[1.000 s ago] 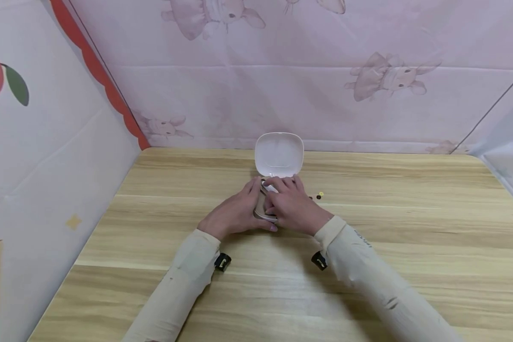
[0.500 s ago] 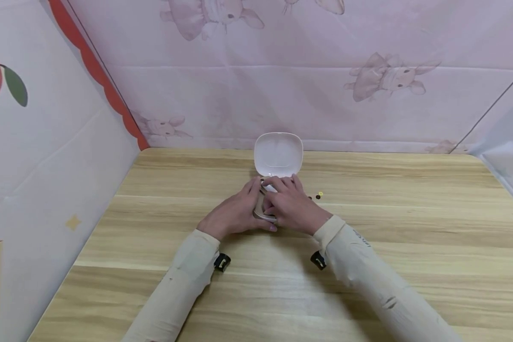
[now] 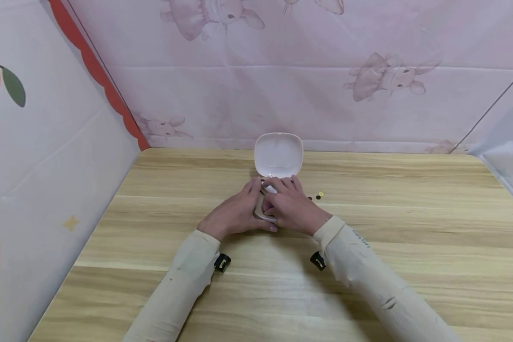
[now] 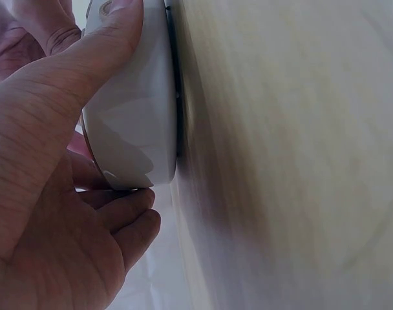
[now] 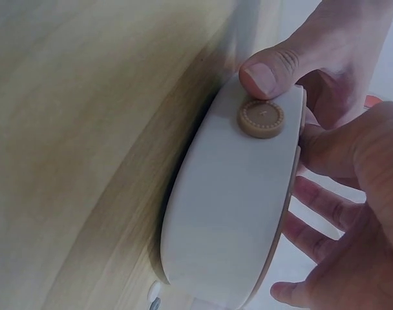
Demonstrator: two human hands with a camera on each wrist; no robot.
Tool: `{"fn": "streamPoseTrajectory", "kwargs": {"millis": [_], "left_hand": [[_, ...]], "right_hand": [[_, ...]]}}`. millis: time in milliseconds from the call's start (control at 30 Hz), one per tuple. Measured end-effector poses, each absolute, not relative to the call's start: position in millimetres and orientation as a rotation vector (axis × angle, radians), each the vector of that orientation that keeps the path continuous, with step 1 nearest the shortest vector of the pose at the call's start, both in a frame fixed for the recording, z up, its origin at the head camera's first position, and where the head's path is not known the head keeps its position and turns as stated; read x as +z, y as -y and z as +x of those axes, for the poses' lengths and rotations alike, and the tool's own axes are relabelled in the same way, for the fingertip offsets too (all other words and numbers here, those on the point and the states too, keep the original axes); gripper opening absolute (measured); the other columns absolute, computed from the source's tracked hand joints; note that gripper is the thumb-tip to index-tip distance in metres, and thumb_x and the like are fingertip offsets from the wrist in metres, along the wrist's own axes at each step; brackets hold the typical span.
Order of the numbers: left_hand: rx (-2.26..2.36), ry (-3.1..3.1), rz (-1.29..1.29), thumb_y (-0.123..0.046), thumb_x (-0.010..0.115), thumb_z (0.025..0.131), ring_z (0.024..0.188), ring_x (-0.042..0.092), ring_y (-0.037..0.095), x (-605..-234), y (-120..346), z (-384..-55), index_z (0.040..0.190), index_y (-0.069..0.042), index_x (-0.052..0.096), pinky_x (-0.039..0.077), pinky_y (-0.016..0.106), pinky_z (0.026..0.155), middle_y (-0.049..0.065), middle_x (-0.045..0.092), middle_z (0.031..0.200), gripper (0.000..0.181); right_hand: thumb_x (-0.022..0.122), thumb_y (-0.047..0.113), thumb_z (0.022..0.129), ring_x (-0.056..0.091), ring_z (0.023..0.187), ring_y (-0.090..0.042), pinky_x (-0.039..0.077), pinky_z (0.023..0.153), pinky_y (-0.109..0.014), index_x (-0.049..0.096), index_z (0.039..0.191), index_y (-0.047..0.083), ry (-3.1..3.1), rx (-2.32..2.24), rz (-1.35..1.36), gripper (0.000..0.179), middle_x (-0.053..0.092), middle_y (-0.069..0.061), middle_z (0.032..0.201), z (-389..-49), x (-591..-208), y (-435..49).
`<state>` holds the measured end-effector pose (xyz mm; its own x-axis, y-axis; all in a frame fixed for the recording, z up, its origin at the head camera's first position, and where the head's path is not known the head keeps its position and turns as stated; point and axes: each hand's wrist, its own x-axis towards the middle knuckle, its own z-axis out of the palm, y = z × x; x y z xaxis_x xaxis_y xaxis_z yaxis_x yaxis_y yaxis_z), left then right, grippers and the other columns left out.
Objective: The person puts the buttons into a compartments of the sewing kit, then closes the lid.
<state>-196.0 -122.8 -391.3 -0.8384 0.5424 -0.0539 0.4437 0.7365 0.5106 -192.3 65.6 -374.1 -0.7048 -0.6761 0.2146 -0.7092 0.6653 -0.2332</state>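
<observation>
A white rounded box (image 5: 222, 194) with a tan rim stands on the table, its white lid (image 3: 279, 154) raised at the back. A tan round knob (image 5: 261, 119) sits on its front wall. My left hand (image 3: 235, 211) grips the box from the left, thumb along the front wall and fingers round the far side. Over the tan inside (image 3: 260, 203) is my right hand (image 3: 297, 206), its thumb and forefinger bent down into the box. Whether those fingertips pinch anything is hidden. Something small and white (image 3: 270, 188) shows beside the right fingers.
Right of the box on the wooden table (image 3: 393, 228) lie a small yellow ring (image 3: 320, 194) and a dark round piece (image 3: 318, 197). Behind the table's back edge hangs a pink cloth (image 3: 222, 104) with rabbit figures. A white printed cloth (image 3: 47, 166) stands at the left.
Both hands stay at the box in nearly the same pose. The lid and the small pieces on the table have not visibly moved.
</observation>
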Motion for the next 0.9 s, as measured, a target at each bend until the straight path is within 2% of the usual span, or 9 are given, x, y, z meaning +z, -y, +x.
{"fn": "streamPoseTrajectory", "kwargs": {"millis": [567, 800, 900], "left_hand": [[0.714, -2.741, 0.766, -0.063, 0.079, 0.077, 0.146, 0.032, 0.022, -394.0, 121.9, -197.4, 0.162, -0.012, -0.01, 0.038, 0.04, 0.114, 0.004, 0.014, 0.167, 0.134], [0.702, -2.752, 0.755, -0.063, 0.079, 0.077, 0.147, 0.032, 0.023, -392.0, 122.7, -196.3, 0.162, -0.008, -0.007, 0.037, 0.041, 0.114, 0.007, 0.014, 0.167, 0.133], [0.716, -2.756, 0.762, -0.061, 0.08, 0.077, 0.142, 0.038, 0.023, -391.5, 122.8, -196.5, 0.163, -0.008, -0.003, 0.04, 0.04, 0.112, 0.008, 0.021, 0.164, 0.131]], "right_hand": [[0.083, 0.015, 0.084, 0.049, 0.122, -0.035, 0.034, 0.093, -0.051, 0.07, 0.081, 0.018, 2.738, 0.484, 1.173, 0.013, 0.056, -0.014, 0.136, -193.2, -375.7, -69.3], [0.083, 0.011, 0.083, 0.049, 0.125, -0.037, 0.034, 0.098, -0.054, 0.072, 0.081, 0.017, 2.727, 0.549, 1.16, 0.013, 0.056, -0.016, 0.134, -194.5, -371.2, -73.4], [0.083, 0.01, 0.084, 0.049, 0.124, -0.039, 0.033, 0.101, -0.055, 0.073, 0.083, 0.016, 2.721, 0.575, 1.143, 0.011, 0.056, -0.017, 0.133, -195.7, -368.1, -77.7]]}}
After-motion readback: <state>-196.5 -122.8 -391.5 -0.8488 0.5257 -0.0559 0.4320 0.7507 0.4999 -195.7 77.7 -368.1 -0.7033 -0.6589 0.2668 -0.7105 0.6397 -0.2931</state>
